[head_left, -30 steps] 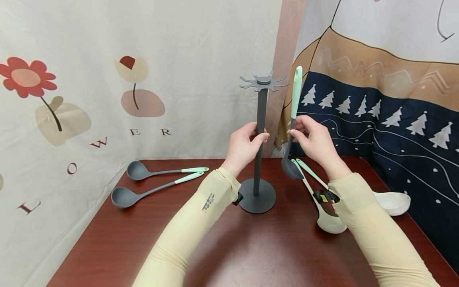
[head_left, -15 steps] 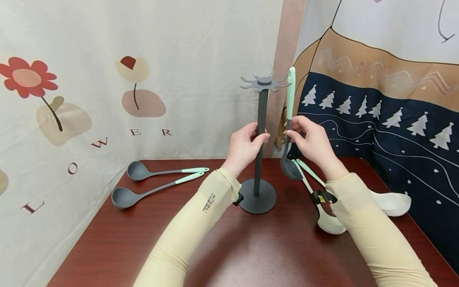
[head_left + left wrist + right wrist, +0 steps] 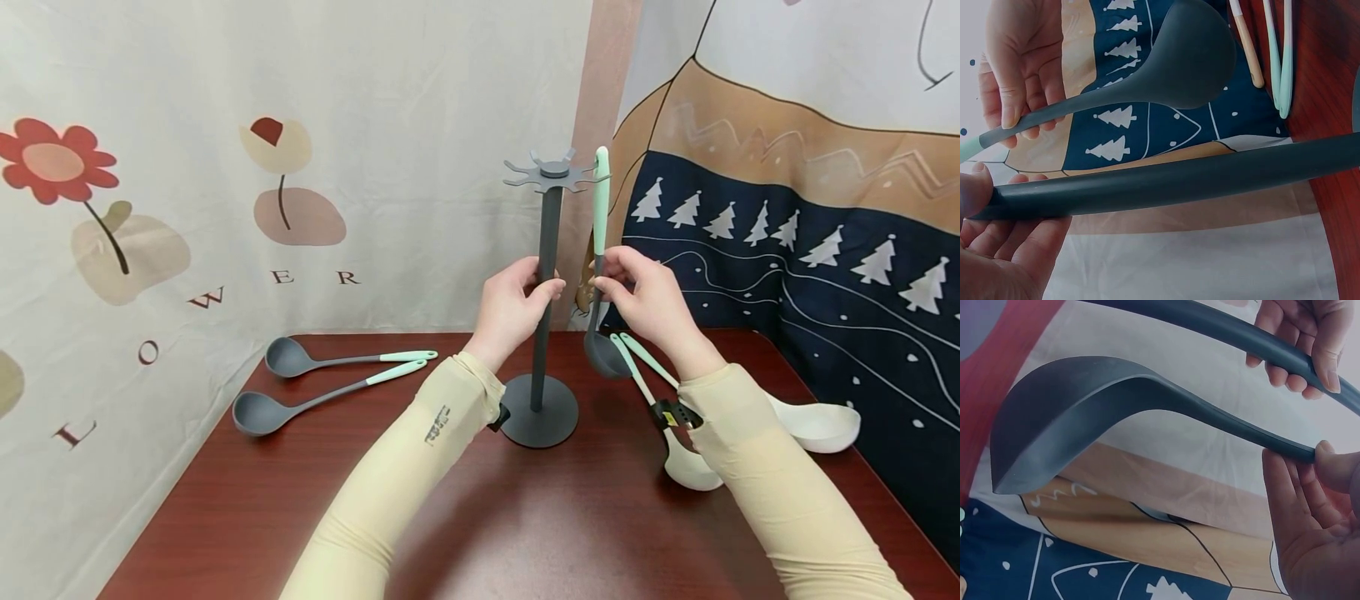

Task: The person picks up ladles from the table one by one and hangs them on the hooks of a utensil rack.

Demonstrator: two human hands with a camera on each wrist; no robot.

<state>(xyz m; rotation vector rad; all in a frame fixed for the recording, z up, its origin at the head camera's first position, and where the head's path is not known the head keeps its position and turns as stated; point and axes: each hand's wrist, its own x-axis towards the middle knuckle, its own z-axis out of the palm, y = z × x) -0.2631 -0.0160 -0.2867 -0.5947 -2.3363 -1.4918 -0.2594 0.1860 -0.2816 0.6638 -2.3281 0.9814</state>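
Observation:
My left hand (image 3: 510, 307) grips the post of a dark grey utensil stand (image 3: 542, 350), which has a round base and a ring of curved hooks (image 3: 553, 172) on top. Just right of it, my right hand (image 3: 651, 298) pinches a dark grey ladle (image 3: 607, 354) by its shaft, below the mint-green handle (image 3: 602, 200). The ladle hangs upright, bowl down. Its handle top overlaps a right-hand hook in the head view; whether the hook enters the handle's hole I cannot tell. The left wrist view shows the ladle's bowl (image 3: 1191, 56) apart from the post (image 3: 1179, 178).
Two dark grey ladles (image 3: 288, 357) with mint handles lie at the table's left. On the right lie a white ladle (image 3: 692, 468) and another white-bowled utensil (image 3: 825, 427), partly hidden by my right arm. Printed cloths (image 3: 420, 167) hang behind the wooden table (image 3: 480, 533).
My right hand has carried the ladle left toward the stand and slightly down, bringing its handle top to the hooks. The left hand stays on the post.

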